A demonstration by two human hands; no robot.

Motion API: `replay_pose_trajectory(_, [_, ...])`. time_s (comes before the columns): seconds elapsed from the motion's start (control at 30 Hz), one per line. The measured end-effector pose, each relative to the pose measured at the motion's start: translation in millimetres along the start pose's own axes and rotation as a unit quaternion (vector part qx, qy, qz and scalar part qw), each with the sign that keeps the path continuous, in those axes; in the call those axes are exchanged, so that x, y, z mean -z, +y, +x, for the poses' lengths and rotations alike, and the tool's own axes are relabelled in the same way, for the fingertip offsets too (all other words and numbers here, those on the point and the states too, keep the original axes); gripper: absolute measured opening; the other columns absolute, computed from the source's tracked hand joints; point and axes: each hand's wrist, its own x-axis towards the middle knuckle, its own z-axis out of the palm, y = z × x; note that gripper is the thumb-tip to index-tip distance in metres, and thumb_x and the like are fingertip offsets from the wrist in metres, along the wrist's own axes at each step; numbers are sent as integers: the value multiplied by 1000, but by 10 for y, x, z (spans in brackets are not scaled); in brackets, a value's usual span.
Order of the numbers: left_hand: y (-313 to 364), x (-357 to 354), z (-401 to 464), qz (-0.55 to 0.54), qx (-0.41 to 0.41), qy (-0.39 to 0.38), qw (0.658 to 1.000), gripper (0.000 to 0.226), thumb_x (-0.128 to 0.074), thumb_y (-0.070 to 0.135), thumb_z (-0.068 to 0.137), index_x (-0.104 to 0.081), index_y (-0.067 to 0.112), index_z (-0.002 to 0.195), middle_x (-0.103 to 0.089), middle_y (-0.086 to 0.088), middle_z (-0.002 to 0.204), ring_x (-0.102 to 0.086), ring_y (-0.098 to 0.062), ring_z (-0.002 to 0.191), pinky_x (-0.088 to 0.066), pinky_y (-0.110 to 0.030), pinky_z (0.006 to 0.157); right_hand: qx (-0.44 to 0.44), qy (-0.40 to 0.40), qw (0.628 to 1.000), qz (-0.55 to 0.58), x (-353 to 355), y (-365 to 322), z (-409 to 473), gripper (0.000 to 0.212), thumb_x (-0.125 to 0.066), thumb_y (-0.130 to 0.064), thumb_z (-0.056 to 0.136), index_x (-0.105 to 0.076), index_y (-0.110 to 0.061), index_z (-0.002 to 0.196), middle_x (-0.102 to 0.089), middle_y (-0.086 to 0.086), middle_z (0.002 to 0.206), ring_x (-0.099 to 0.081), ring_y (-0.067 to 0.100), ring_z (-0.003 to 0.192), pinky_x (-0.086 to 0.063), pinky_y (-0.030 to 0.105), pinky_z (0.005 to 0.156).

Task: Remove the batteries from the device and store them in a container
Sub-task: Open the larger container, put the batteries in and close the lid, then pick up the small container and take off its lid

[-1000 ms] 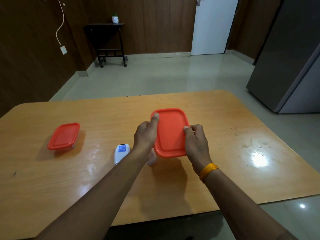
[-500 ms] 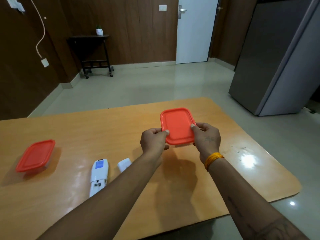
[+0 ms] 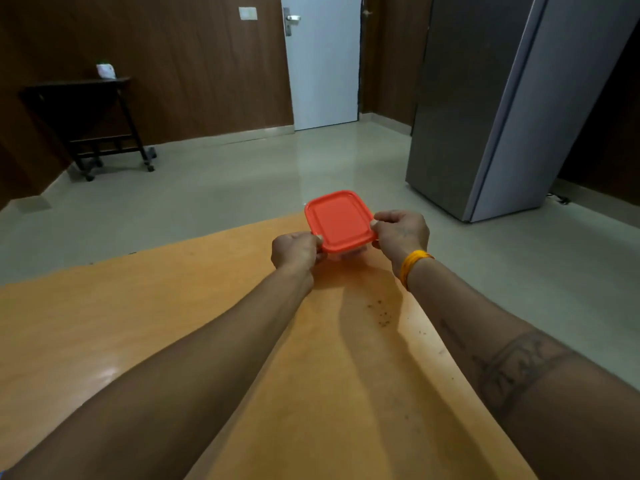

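Observation:
A small clear container with an orange-red lid (image 3: 337,220) is held between both hands over the far right corner of the wooden table (image 3: 173,306). My left hand (image 3: 296,251) pinches the lid's near left edge. My right hand (image 3: 401,232) grips its right edge, with an orange band on that wrist. The container's clear body is mostly hidden under the lid and fingers. The white device, its battery cover and the second orange-lidded container are out of view.
A grey refrigerator (image 3: 502,105) stands on the floor to the right, beyond the table's right edge. A white door (image 3: 323,60) is at the back. A dark side table (image 3: 86,116) stands against the left wall.
Both hands have carried the container away and to the right, toward the table's far corner. The view swung right, so the device and the second container have left the frame.

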Motion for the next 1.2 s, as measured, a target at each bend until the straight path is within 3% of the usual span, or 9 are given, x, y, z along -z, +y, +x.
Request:
replay_pose_trajectory(0.13, [42,-370,365,14,-8,-11,1000,5,-78,2,84,-73,3,83,-69,-9,69,-65,-22,50,-58,-29,58,-15,9,999,-28,-105,109,549,11,-84,-15,82,-84,-17,93,-80,4,104,-77,28,97,-64,42,93])
replay_pose_trajectory(0.37, [150,-683,763,25,-20,-4,999,11,-77,1,84,-70,4,78,-71,-12,73,-66,-22,47,-68,-38,71,-23,15,999,-25,-287,113,1015,17,-82,-14,83,-74,-24,72,-80,6,103,-77,31,94,-65,44,89])
replay_pose_trajectory(0.43, [160,-718,765,31,-22,-8,999,11,-76,1,86,-69,4,78,-72,-13,75,-67,-22,50,-66,-35,68,-8,12,999,-29,-273,117,1014,4,-82,-18,86,-81,-22,88,-79,7,109,-76,31,100,-64,44,93])
replay_pose_trajectory(0.57, [151,-760,699,26,-24,-4,999,16,-81,10,87,-72,-1,95,-75,-13,78,-72,-23,56,-68,-38,71,12,1,999,-47,-189,72,919,28,-82,-26,88,-78,-20,115,-75,6,119,-73,30,105,-62,46,96])
replay_pose_trajectory(0.67, [205,-720,584,38,-34,-1,999,24,-83,20,87,-73,1,98,-74,-11,82,-72,-24,62,-69,-42,73,26,-3,998,-52,-102,-14,766,32,-79,-28,92,-73,-20,123,-73,4,117,-73,24,91,-62,45,96])
replay_pose_trajectory(0.77, [314,-536,402,67,-55,6,996,17,-78,27,91,-70,12,93,-70,-7,97,-68,-22,77,-68,-41,77,46,2,996,-75,4,-98,511,33,-72,-28,97,-72,-16,128,-72,5,119,-67,20,94,-55,35,101])
replay_pose_trajectory(0.93, [465,65,-103,115,-113,-13,987,36,-71,33,93,-69,14,124,-69,-2,104,-70,-23,90,-61,-35,67,41,29,998,-41,154,-343,-197,17,-64,-24,97,-75,-17,109,-74,2,108,-67,21,100,-58,37,94])
replay_pose_trajectory(1.1, [551,825,-870,78,-131,-87,985,21,-66,27,101,-71,13,117,-73,-5,108,-71,-22,90,-58,-35,69,7,-33,997,67,243,-453,-1130,14,-66,-29,94,-73,-19,88,-75,1,86,-73,24,86,-65,46,80])
replay_pose_trajectory(1.2, [510,1325,-1326,55,-102,-110,987,22,-65,27,103,-73,11,115,-76,-7,107,-71,-21,90,-58,-34,70,-17,-96,989,109,304,-504,-1804,14,-63,-25,100,-71,-20,88,-74,3,84,-70,19,79,-60,39,69])
